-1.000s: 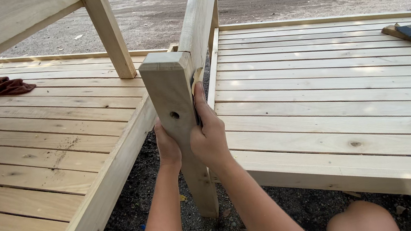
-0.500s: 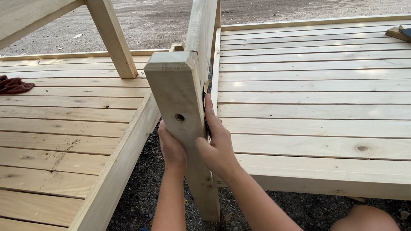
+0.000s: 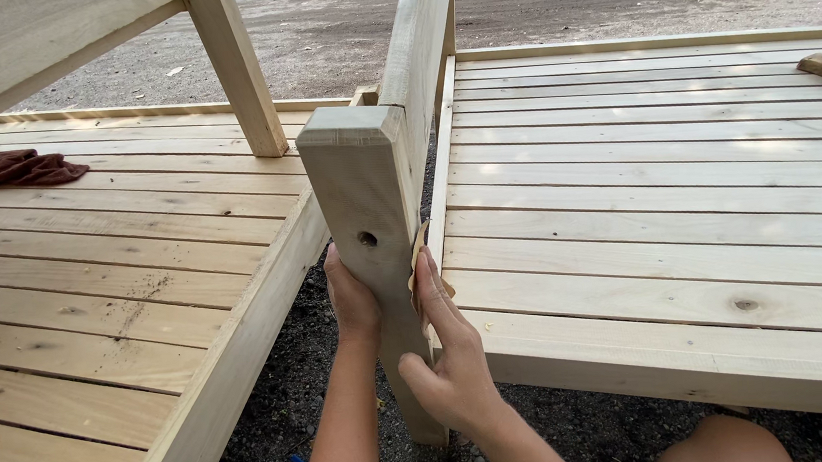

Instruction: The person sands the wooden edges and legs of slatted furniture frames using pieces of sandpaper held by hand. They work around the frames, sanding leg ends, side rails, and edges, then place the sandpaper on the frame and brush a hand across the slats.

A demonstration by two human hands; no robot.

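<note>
Head view: right hand (image 3: 453, 352) presses folded sandpaper (image 3: 418, 260) flat-fingered against right edge of upright wooden post (image 3: 370, 225) between two slatted frames; left hand (image 3: 351, 302) wraps post's left side, steadying; post looks pale and smooth, lower part seemingly unsanded.

Pale unfinished wooden post (image 3: 369, 215), square-cut, upright, standing in gap between two slatted plank surfaces, foot on dark gravel ground. Flat top, round bolt hole (image 3: 367, 238) in near face. Long board joined at top, running away from viewer. Small tan sandpaper piece (image 3: 418, 260), folded, pressed flat against post's right face, just below hole level, partly hidden under fingers.
</note>
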